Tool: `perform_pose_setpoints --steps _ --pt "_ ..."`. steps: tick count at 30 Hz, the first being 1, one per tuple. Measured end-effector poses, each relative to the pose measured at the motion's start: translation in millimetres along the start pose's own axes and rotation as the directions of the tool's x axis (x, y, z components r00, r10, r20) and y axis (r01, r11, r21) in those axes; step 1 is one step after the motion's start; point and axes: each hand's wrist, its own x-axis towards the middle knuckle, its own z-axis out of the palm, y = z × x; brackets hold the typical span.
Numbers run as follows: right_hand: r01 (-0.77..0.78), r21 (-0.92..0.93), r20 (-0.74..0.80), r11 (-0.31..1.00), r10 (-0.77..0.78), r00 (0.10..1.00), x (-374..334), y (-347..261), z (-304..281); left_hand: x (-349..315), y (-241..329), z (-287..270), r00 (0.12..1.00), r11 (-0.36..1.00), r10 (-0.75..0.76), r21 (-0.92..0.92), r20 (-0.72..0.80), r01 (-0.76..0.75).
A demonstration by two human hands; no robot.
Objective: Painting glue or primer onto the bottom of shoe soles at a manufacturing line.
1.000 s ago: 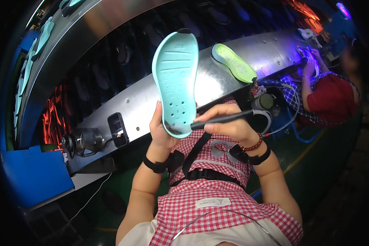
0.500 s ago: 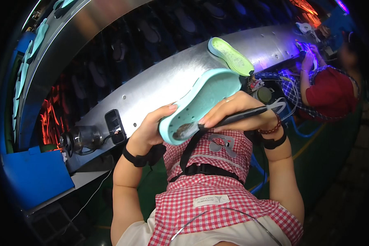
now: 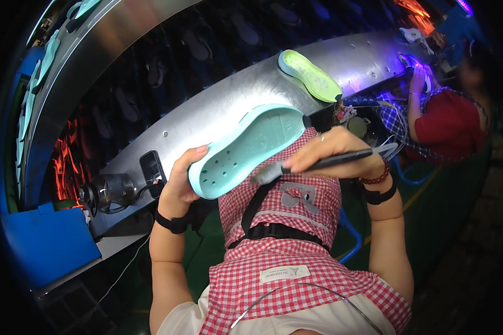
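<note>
A light turquoise shoe sole [image 3: 246, 146] with raised rims and several small holes at its near end is gripped at that end by my left hand [image 3: 180, 172]. Its hollow side faces up, and the far end reaches over the metal bench's edge. My right hand [image 3: 335, 152] is closed round the dark handle of a brush [image 3: 274, 169]. The bristles hang just off the sole's right edge, apart from it as far as I can see. A lime-green sole [image 3: 312, 75] lies on the bench farther off, whitish inside.
The curved metal bench [image 3: 218, 92] runs past a dark line carrying several soles. A phone [image 3: 152, 167] and a clear-walled pot [image 3: 110, 190] stand left, near a blue box [image 3: 50, 237]. At right a co-worker in a red top [image 3: 450, 120] handles something under violet light.
My right hand has drawn the brush out of the sole to its right side. My left hand has shifted the sole left, turning and tilting it so more of its inside shows.
</note>
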Motion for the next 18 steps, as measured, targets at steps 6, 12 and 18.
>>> perform_pose_setpoints --steps 6,12,18 --pt "-0.009 -0.032 -0.172 0.999 0.003 0.985 -3 11 19 -10 8 5 0.989 0.972 0.142 0.183 0.027 -0.145" --pt "0.124 -0.066 -0.371 0.99 -0.14 0.918 0 -24 28 16 -11 -3 0.889 0.84 0.456 -0.312 -0.039 -0.444" --pt "-0.198 0.343 -0.476 0.918 0.351 0.806 24 12 50 42 -35 32 0.905 0.835 0.424 -0.399 0.025 -0.38"
